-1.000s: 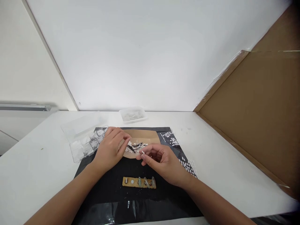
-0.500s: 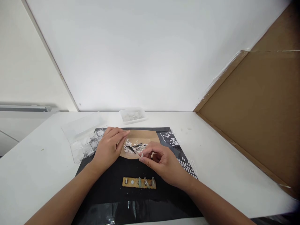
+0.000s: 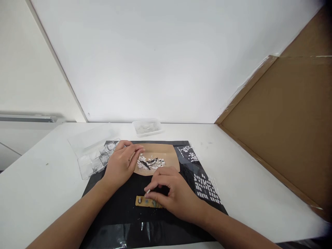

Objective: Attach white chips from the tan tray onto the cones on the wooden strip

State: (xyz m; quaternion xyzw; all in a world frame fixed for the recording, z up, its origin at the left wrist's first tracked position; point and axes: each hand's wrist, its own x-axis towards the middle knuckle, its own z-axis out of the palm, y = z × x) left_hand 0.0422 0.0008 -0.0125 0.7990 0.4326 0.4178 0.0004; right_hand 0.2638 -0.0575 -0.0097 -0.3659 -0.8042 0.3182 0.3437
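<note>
My right hand [image 3: 172, 188] pinches a small white stick-like piece [image 3: 148, 191] between thumb and fingertips. It is just above a yellow-brown strip [image 3: 145, 204], whose right end my hand covers. A small upright pale piece [image 3: 139, 199] stands at the strip's left end, and a greenish piece [image 3: 154, 203] shows beside my thumb. My left hand [image 3: 123, 159] rests over the left edge of a shallow brown paper tray [image 3: 158, 148], thumb and fingertips drawn together; whatever may be between them is too small to make out. White chips [image 3: 155, 164] and dark strands lie in the tray.
A black sheet [image 3: 116, 214] covers the work area. White pieces [image 3: 204, 186] lie in rows on its right side. A clear compartment box [image 3: 89, 166] with its lid raised stands left, and a translucent tub [image 3: 147, 128] at the back. A cardboard panel [image 3: 280, 121] leans at right.
My right hand has moved from the tray's front edge down and slightly left to the strip, still pinching the white piece. My left hand has barely moved.
</note>
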